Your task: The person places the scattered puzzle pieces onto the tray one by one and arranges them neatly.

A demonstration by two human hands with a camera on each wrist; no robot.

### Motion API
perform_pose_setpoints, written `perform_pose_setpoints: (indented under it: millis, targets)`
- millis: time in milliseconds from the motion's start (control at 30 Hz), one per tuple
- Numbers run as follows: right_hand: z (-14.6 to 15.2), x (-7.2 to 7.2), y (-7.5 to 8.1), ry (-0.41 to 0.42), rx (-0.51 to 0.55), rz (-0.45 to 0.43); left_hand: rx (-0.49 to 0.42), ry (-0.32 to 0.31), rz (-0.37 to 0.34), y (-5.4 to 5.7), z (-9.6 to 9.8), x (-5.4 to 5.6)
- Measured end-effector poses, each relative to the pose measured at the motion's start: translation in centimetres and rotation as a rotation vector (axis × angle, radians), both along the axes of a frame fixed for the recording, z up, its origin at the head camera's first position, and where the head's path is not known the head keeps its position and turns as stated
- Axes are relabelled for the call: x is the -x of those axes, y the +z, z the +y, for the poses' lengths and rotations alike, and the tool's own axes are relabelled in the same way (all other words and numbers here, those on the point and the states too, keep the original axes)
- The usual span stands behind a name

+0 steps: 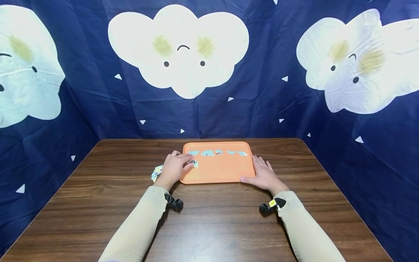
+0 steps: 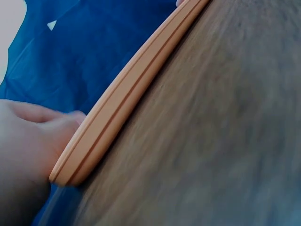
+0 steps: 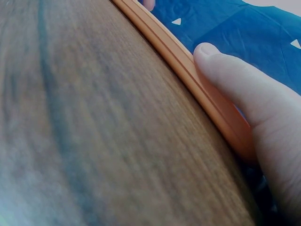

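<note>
Two hands at an orange tray near the table's far edge.
Left hand, fingers curled, pinches a small paper piece by the tray's left edge; right hand lies flat, fingers straight, thumb on the tray's near right corner. More pieces line the tray's far edge; one scrap lies on the table beside the left hand.

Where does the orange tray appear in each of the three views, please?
Head: the orange tray lies flat at the table's centre, between the left hand and the right hand.
Left wrist: its rim runs diagonally from lower left to the top edge.
Right wrist: its rim runs from the top down to the right, under the thumb.
Shared landmark: the wooden table.
</note>
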State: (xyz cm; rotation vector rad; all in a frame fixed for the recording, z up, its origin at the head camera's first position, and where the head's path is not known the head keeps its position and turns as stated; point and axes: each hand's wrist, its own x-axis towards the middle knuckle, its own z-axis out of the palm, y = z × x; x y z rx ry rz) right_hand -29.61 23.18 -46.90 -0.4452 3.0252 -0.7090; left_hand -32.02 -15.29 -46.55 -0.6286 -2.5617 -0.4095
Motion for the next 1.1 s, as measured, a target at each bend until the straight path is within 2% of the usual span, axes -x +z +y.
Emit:
perform_pose_setpoints:
  millis: [133,233,433,567,933,1100]
  targets:
    - [0.0,0.0,0.0,-0.001,0.0,-0.004,-0.055,0.049,0.045,0.1,-1.5,-0.3]
    - [-0.1,-0.1,-0.1,-0.001,0.005,-0.006,-0.051,0.111,0.04,0.0,-3.3,-0.8]
    - [-0.1,-0.1,0.0,0.005,0.009,-0.002,-0.021,0.214,-0.056,-0.2,-7.0,-1.8]
    - [0.0,-0.1,0.1,0.001,0.001,-0.011,-0.017,0.256,-0.133,-0.4,-8.5,-2.1]
    - [0.0,0.0,-0.1,0.012,0.006,0.013,-0.019,0.295,-0.223,-0.7,-10.6,-3.0]
    - [0.0,0.0,-0.1,0.02,0.017,0.02,-0.036,0.293,-0.229,-0.6,-10.9,-3.3]
